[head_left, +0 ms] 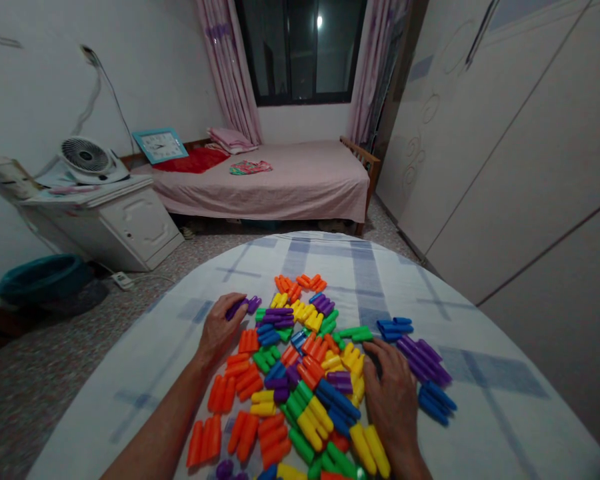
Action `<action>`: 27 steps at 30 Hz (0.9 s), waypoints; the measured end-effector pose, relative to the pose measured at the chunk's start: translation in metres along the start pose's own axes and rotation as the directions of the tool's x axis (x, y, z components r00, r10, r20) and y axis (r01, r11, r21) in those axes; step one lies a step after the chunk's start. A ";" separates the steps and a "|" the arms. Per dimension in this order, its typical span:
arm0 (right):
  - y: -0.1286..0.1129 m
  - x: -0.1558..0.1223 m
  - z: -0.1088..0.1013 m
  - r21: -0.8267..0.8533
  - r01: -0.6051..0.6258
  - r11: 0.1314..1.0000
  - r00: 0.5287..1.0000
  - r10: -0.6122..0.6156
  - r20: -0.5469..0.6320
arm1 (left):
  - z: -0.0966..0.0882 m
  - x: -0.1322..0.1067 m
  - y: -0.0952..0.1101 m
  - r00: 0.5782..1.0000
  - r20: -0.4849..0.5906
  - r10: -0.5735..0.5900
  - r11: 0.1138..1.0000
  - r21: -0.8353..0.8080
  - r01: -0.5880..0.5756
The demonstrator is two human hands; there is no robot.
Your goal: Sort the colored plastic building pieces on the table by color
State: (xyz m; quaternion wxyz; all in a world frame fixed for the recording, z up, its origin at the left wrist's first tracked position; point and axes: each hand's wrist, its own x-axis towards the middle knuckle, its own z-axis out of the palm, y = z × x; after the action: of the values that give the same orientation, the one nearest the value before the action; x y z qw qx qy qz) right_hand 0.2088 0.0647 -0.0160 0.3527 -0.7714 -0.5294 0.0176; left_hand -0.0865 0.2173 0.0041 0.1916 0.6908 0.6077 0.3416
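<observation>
A heap of plastic building blocks (300, 373) in orange, yellow, green, blue and purple covers the middle of a round table (480, 413). My left hand (221, 330) rests at the heap's left edge, its fingers curled over a purple block (245, 307). My right hand (391, 393) lies palm down on the right side of the heap, fingers bent among yellow and green blocks, with purple blocks (423, 357) and blue blocks (435, 400) just to its right. What the right fingers hold, if anything, is hidden.
The table wears a white cloth with blue-grey checks. Beyond it stand a bed with a pink cover (290, 177), a white cabinet (115, 220) with a small fan (87, 159), a teal basin (43, 277) on the floor, and white wardrobe doors (520, 147) on the right.
</observation>
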 end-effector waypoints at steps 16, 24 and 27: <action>0.004 0.001 0.000 -0.006 0.033 0.999 0.999 -0.033 -0.002 | 0.014 -0.014 0.032 0.913 0.304 0.273 0.946 0.086 -0.311; 0.006 0.001 0.000 -0.011 0.029 1.000 1.000 -0.029 0.003 | 0.015 -0.013 0.034 0.938 0.222 0.265 0.955 0.076 -0.288; 0.006 0.001 0.000 -0.009 0.032 0.999 0.999 -0.032 0.000 | 0.015 -0.014 0.034 0.955 0.163 0.246 0.965 0.049 -0.257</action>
State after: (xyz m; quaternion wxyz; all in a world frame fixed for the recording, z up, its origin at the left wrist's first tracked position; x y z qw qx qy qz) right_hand 0.2138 0.0640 -0.0185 0.3496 -0.7643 -0.5417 0.0094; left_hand -0.0522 0.1998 0.0132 0.1690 0.7934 0.5096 0.2869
